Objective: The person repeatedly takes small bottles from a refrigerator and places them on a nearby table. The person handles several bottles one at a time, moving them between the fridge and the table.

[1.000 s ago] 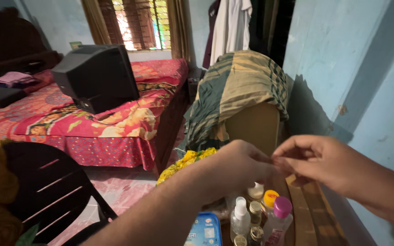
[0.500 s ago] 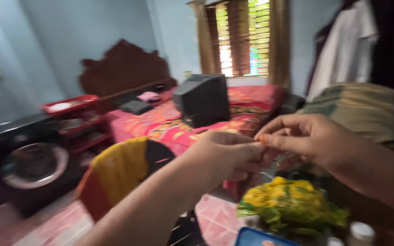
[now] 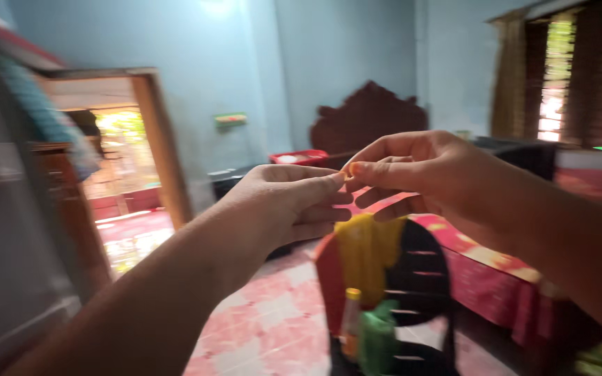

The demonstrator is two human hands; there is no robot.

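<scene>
A room with pale blue walls (image 3: 196,63) fills the head view, blurred by motion. At nine o'clock an open wooden doorway (image 3: 158,139) lets in bright daylight over a pink tiled floor (image 3: 273,313). At twelve o'clock a dark carved wooden headboard (image 3: 367,115) stands against the far wall, with a red tray (image 3: 297,157) just left of it. At two o'clock a window with wooden slats and brown curtains (image 3: 566,76) glows. At four o'clock runs the edge of a bed under a red patterned cover (image 3: 496,275).

In the middle of the view the two hands meet, raised in the air. The left hand (image 3: 283,202) reaches in from seven o'clock, its grip pressed together, thumb against forefinger. The right hand (image 3: 419,174) comes in from four o'clock, its grip likewise pinched, the tips touching those of the left. Whatever they pinch between them is too small and blurred to make out; it sits just where the fingertips meet, near the centre of the view.

As a judgement, the work is in mid-handling: both grips are closed on the same tiny spot, and nothing shows it set down or finished.

Below the hands, at six o'clock, a dark slatted chair back (image 3: 419,292) carries a yellow cloth (image 3: 367,254). In front of it stand an orange-capped bottle (image 3: 351,320) and a green container (image 3: 377,338), both blurred.
</scene>
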